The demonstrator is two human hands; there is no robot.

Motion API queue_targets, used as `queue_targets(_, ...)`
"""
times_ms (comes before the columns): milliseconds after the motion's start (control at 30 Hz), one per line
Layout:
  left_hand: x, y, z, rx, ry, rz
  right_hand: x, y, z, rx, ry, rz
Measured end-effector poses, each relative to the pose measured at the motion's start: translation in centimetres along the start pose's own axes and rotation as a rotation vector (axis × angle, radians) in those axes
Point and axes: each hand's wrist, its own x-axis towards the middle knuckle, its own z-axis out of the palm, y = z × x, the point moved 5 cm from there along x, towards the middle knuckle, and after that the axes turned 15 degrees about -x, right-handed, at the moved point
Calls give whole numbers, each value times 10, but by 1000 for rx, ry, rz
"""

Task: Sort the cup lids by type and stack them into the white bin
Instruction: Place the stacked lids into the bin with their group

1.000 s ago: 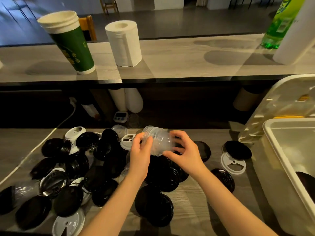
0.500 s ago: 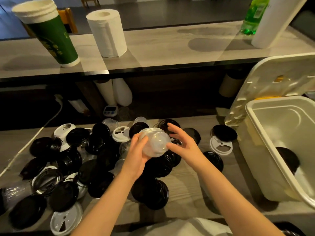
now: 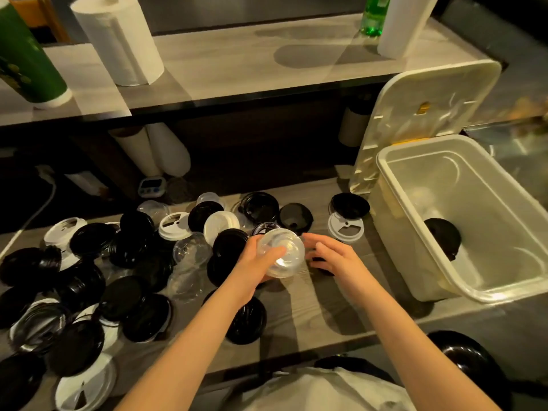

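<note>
The left hand [image 3: 252, 264] grips a stack of clear dome lids [image 3: 281, 256] from the side, above the table [image 3: 311, 310] and near the loose black lids [image 3: 89, 241]. The right hand [image 3: 333, 258] is open with spread fingers just beside the stack; contact cannot be told. To do this step well, the person should probably support both ends so the lids stay nested, then set the stack upright in the white bin [image 3: 498, 209]. The bin stands to the right with its cover [image 3: 427, 114] raised. Inside lies a round black piece [image 3: 441, 241], likely black lids.
</note>
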Motion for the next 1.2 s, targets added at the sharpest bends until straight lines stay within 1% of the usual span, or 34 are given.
queue_targets(67, 2, -3, 0, -47, 61, 13, 3, 13, -19, -139, 184, 110)
queue_targets(133, 2, -4, -1, -78, 103, 39, 7, 29, -38, -333, 347, 296)
queue_targets(200, 1, -2, -3, -87, 133, 72, 11, 43, -46, -525, 350, 513)
queue_targets(233, 0, -1, -4, -80, 143, 81, 13, 47, -47, -697, 330, 584)
queue_targets(267, 0, 1, -5, -70, 155, 87, 18, 53, -46, -854, 291, 620)
queue_targets(300, 0, 2, -6, -63, 167, 90, 21, 52, -42, -959, 276, 620)
queue_targets(333, 0, 3, -8, -63, 180, 93, 29, 61, -39, -1003, 261, 621)
queue_targets(467, 0, 7, -12, -26, 217, 108, 41, 72, -28, -955, 247, 610)
queue_targets(533, -1, 9, -12, 17, 206, 116, 38, 65, -30, -995, 287, 547)
queue_targets(600, -2, 10, -11, 30, 193, 126, 34, 59, -31, -969, 329, 478)
queue_targets(733, 3, 11, -10, 52, 186, 144, 28, 55, -30, -531, 331, 414)
queue_targets(800, 7, 14, -8, 42, 175, 152, 24, 44, -34, -407, 344, 389)
queue_targets(933, 8, 29, 15, 14, 108, 198, 11, -5, -55, -504, 434, 161)
queue_targets(1100, 7, 49, 55, 25, 53, 297, -9, -55, -102, -386, 569, -93)
queue_targets(1200, 6, 55, 82, 27, 31, 346, -17, -73, -139, -319, 598, -160)
